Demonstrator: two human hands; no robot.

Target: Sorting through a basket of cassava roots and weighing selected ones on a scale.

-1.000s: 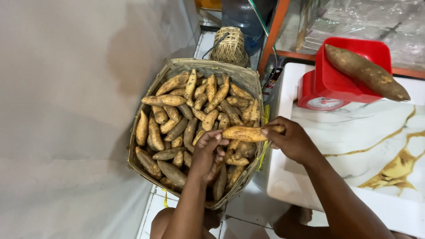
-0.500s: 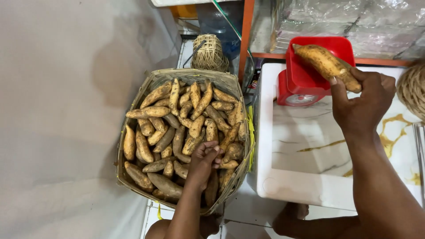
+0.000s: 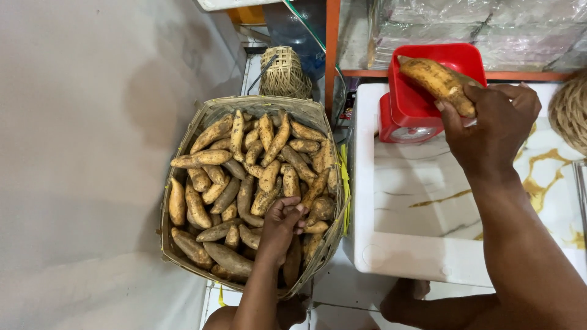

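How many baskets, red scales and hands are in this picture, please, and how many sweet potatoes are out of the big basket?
Woven baskets: 3 (big basket, small basket, basket edge)
Red scales: 1
Hands: 2 (left hand, right hand)
Sweet potatoes outside the big basket: 1
Total: 7

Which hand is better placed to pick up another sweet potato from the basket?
Left. The left hand already rests on the sweet potatoes in the woven basket, while the right hand is at the red scale, touching one there.
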